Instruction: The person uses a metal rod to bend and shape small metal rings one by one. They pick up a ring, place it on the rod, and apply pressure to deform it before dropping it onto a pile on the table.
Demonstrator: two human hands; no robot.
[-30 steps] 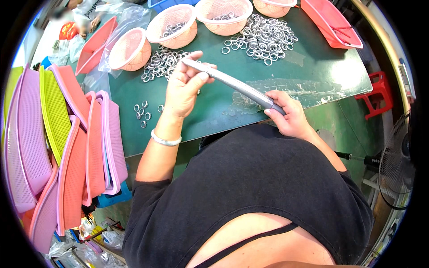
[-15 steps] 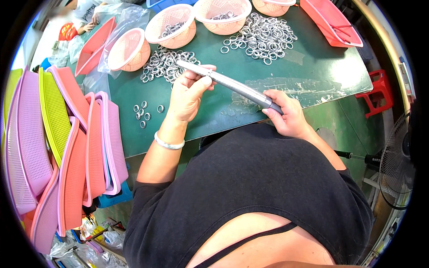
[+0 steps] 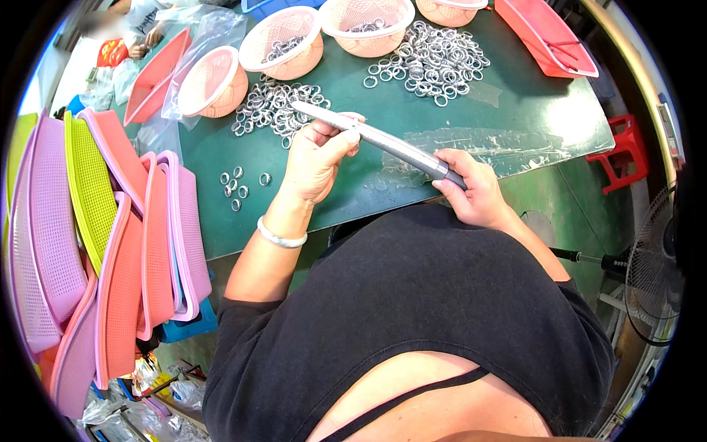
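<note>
A grey metal ring mandrel [image 3: 401, 149] slants above the table, its narrow tip up and to the left. My right hand [image 3: 477, 190] is closed round its dark handle end. Partway along the shaft, my left hand [image 3: 315, 163] pinches it between thumb and fingers; whether a ring sits under those fingers I cannot make out. Just beyond the left hand lies a heap of silver rings [image 3: 269, 107]. A larger heap of rings [image 3: 431, 62] is farther right, and several loose rings [image 3: 236, 188] lie left of my left wrist.
Pink baskets [image 3: 283, 55], some with rings inside, line the far side of the green table [image 3: 353, 195]. A red tray [image 3: 541, 37] stands far right. Stacked coloured baskets [image 3: 110, 243] crowd the left. A red stool [image 3: 622, 151] and a fan [image 3: 652, 258] are right; another person's hand [image 3: 138, 50] shows far left.
My left hand has slid slightly along the mandrel toward the handle, its fingers shifting on the shaft. My right hand and the mandrel have hardly moved.
</note>
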